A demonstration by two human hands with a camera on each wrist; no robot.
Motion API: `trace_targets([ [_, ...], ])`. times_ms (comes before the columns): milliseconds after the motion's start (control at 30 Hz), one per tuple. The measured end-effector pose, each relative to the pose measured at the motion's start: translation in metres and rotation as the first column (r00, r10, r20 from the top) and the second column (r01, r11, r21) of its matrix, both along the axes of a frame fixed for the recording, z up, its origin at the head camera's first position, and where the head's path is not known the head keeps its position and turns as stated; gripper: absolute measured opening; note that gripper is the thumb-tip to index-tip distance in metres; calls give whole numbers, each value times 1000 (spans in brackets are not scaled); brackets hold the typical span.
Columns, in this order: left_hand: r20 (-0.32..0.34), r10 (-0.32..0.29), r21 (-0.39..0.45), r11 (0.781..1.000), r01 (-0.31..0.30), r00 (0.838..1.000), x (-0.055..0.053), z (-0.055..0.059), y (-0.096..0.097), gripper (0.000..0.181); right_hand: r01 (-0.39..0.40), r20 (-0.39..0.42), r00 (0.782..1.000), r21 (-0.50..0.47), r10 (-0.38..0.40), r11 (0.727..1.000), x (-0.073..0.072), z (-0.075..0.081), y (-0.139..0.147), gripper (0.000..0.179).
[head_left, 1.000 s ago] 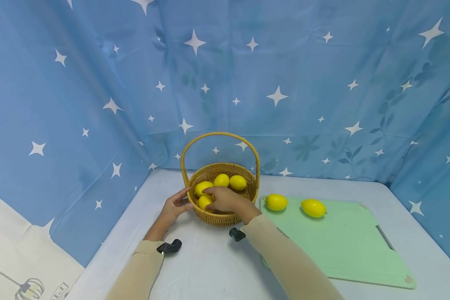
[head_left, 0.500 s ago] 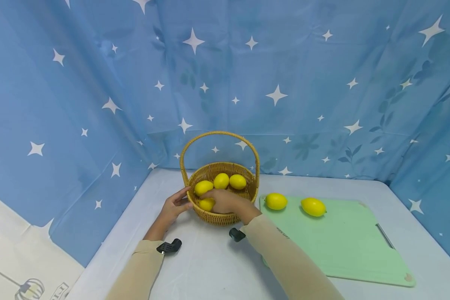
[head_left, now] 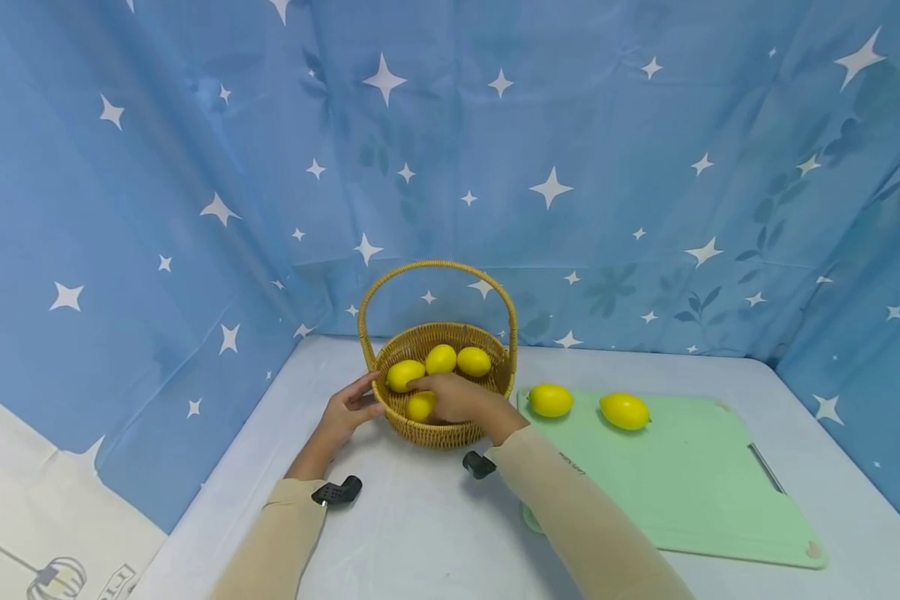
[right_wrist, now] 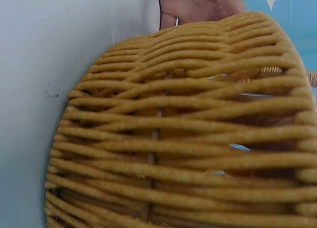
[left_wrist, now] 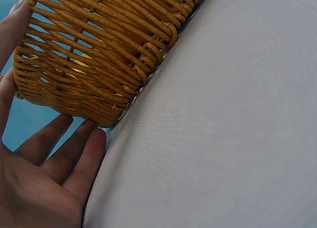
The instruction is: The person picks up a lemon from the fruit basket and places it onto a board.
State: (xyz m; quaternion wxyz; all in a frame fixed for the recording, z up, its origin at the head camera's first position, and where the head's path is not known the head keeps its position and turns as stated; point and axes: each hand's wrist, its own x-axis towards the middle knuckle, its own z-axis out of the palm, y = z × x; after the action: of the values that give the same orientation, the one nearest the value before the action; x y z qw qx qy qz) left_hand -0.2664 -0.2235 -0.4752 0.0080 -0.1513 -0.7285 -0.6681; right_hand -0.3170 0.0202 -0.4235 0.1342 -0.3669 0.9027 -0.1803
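Right hand [head_left: 456, 398]: inside a round, tan woven basket [head_left: 435, 436] with a tall arched handle. Its grip is closed about a smooth yellow lemon [head_left: 420, 407] at the basket's front; one finger lies behind the fruit, while the other fingertips are hidden. Whether this fruit touches the basket floor cannot be told.

Left hand [head_left: 345, 417]: grip spread wide, fingers extended, touching the basket's left outer side; nothing is enclosed. The left-wrist view cuts off part of this hand at its edge.

Three further yellow lemons [head_left: 441, 358] lie towards the back and left of the basket, which stands on a white-covered desk [head_left: 420, 517].

To the right, two yellow lemons lie on a pale green rectangular board [head_left: 690, 483], partly covered by a beige sleeve [head_left: 592, 508]; its small lettering is illegible. In the right-wrist view, the weave conceals most of the contents.
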Motion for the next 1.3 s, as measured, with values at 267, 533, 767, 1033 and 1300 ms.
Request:
trace_targets([
  [267,-6,-12,23,1000,12,1000,0,-2,-1,66,-15,-66,998,33,17,999,3,10,11,59],
  [533,-24,-21,25,999,22,999,0,-2,-3,66,9,-69,998,-28,-11,1000,6,21,27,57],
  [767,-19,-22,17,1000,22,1000,2,-1,-3,66,41,-58,997,-110,-47,993,8,28,46,60],
  [1033,-12,-26,33,999,27,1000,1,1,-3,65,41,-92,994,-157,-56,987,17,40,64,59],
  [1300,-4,-26,48,998,27,1000,-1,0,-3,64,121,-94,986,-189,-141,974,27,42,83,62],
])
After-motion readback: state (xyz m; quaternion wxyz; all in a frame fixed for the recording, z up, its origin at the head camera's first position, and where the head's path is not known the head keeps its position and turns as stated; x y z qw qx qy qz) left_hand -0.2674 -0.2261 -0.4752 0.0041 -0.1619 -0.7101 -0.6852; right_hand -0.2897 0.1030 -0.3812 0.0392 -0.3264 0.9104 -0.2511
